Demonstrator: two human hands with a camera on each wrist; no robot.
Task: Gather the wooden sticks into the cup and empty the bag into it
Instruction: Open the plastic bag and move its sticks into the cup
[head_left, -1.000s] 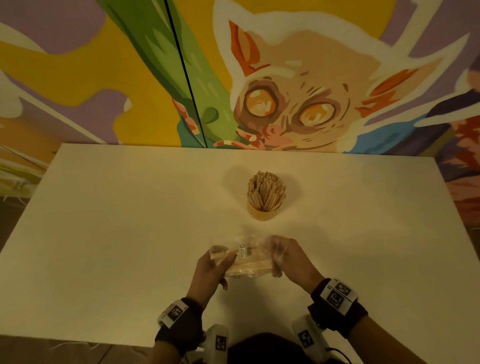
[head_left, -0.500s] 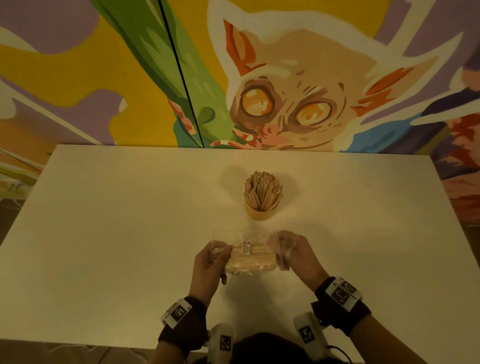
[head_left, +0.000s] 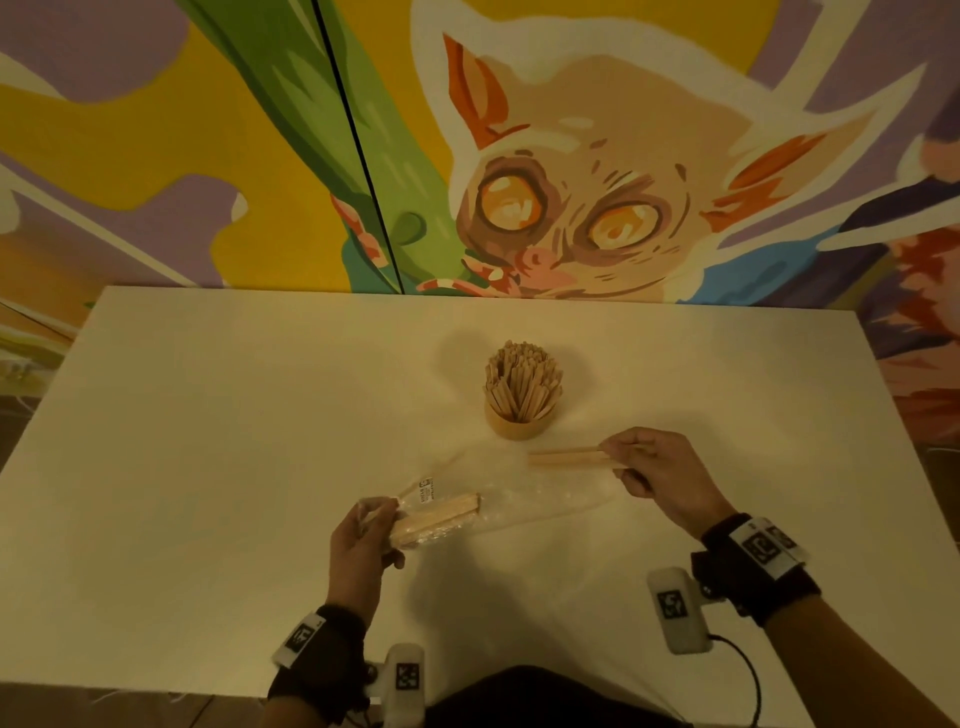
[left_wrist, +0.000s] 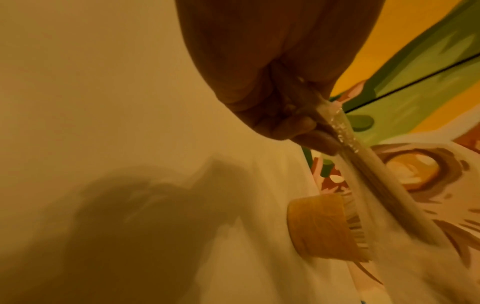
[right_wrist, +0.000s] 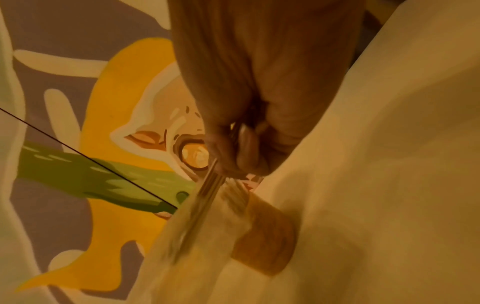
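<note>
We see two hands at work. Our left hand pinches one end of the one clear bag, a bundle of sticks inside it — too many to count. Our right hand grips a small bunch pulled clear, perhaps three or four. Just beyond that bunch stands the one cup, crammed with upright sticks, on the table.

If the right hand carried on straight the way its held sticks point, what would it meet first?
Probably the clear plastic bag, whose open end lies just beyond the stick tips held by the right hand; height over it is unclear.
</note>
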